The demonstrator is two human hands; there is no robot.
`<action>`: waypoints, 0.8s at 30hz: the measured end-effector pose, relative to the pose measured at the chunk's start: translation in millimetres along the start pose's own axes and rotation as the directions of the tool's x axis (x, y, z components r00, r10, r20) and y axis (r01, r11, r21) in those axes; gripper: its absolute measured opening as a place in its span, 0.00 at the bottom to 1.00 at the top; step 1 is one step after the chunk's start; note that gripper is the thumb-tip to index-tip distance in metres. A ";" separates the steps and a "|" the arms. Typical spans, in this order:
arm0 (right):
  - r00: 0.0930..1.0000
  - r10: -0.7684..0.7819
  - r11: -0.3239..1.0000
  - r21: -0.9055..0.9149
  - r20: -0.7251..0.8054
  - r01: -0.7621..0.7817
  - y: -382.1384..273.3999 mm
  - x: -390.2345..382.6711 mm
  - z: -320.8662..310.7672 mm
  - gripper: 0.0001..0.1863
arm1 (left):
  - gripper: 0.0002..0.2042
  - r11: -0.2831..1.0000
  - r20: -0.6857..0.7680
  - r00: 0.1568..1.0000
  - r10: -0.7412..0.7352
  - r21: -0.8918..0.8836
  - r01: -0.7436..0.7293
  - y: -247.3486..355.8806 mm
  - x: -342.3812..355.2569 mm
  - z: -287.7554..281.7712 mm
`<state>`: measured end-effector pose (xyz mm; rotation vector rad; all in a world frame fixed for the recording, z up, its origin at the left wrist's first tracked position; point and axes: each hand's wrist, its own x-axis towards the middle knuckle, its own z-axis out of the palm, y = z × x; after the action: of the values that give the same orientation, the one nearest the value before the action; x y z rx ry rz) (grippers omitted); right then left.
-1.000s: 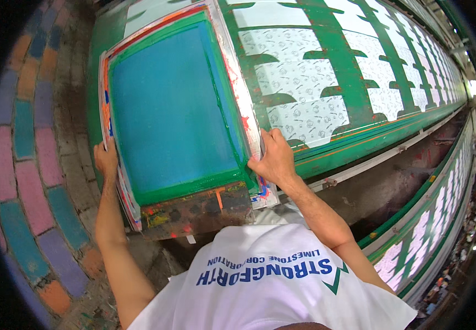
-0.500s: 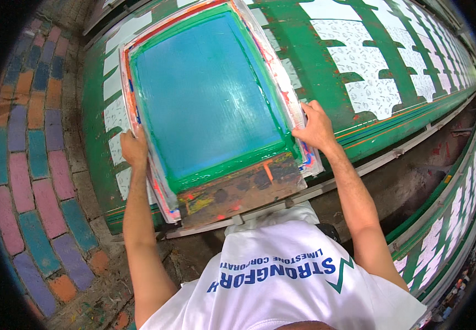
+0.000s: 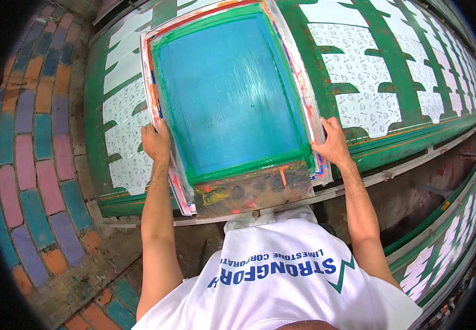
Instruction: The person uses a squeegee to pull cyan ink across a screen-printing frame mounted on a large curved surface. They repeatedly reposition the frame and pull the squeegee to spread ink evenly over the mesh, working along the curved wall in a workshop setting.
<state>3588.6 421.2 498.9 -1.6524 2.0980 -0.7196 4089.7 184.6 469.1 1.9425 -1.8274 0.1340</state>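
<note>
A large screen printing frame (image 3: 232, 93) lies over the green table in front of me, its blue mesh bordered in green and its rails smeared with red, orange and white. My left hand (image 3: 156, 142) is closed on the left rail. Level with it, my right hand (image 3: 332, 142) grips the right rail, thumb toward the mesh. A paint-stained brown board (image 3: 254, 191) spans the frame's near end, close to my shirt. White cut pieces with small printed figures (image 3: 125, 129) lie flat to the left of the frame; whatever is under it is mostly hidden.
More printed white pieces (image 3: 367, 113) lie in rows on the green table (image 3: 326, 82) to the right. A metal rail (image 3: 383, 177) runs along the table's near edge. Another table with white pieces (image 3: 422, 269) stands lower right. Painted bricks (image 3: 42, 143) cover the floor at left.
The frame and both hands have shifted right in the picture, and the frame sits straighter. More printed pieces show at its left. Both hands keep their hold on the rails.
</note>
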 end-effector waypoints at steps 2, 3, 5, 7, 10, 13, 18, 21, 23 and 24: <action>1.000 -0.004 0.999 0.040 0.025 0.003 3.4 2.3 0.4 0.39 | 0.22 0.999 0.037 0.999 -0.037 0.012 0.036 0.9 -0.7 -1.1; 1.000 -0.022 1.000 0.023 0.010 0.021 4.3 2.7 1.2 0.39 | 0.22 0.999 0.051 0.998 -0.047 0.024 0.046 1.0 0.0 -1.5; 1.000 -0.012 0.998 0.056 -0.002 0.012 5.4 0.8 1.9 0.40 | 0.23 1.000 0.018 0.999 -0.029 0.010 0.029 2.5 -0.3 -0.8; 1.000 -0.022 0.999 0.046 -0.007 0.022 6.3 -4.1 1.3 0.40 | 0.23 1.000 0.012 1.000 -0.013 0.006 0.013 5.6 -0.6 2.3; 1.000 0.019 0.996 0.081 0.022 -0.021 7.8 -12.7 -0.1 0.39 | 0.23 0.999 0.084 0.996 -0.018 0.033 0.015 11.8 -1.9 10.3; 0.999 0.036 0.997 0.067 0.029 -0.037 10.2 -15.0 -1.2 0.37 | 0.24 0.999 0.104 0.994 -0.023 0.040 0.019 13.6 -1.8 16.9; 0.999 0.011 0.999 0.040 0.042 -0.012 13.6 -10.2 -0.2 0.36 | 0.24 0.999 0.076 0.996 0.035 0.013 -0.036 9.8 -4.4 23.5; 0.996 0.069 0.997 0.016 0.063 -0.070 14.6 -11.8 0.5 0.38 | 0.23 1.000 0.109 0.994 0.029 -0.015 -0.028 7.5 -5.5 25.0; 0.990 0.134 0.990 0.048 0.043 -0.136 11.4 -16.9 1.6 0.39 | 0.23 0.997 0.128 0.991 0.028 -0.070 -0.019 6.6 -6.0 25.6; 0.973 0.216 0.974 0.051 0.085 -0.220 8.6 -21.0 -0.5 0.40 | 0.22 0.995 0.140 0.990 0.035 -0.102 -0.021 5.8 -6.2 25.9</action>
<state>3586.7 443.2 493.7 -1.3683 2.1375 -0.6296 4077.2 180.0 445.3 1.9001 -1.9135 -0.0876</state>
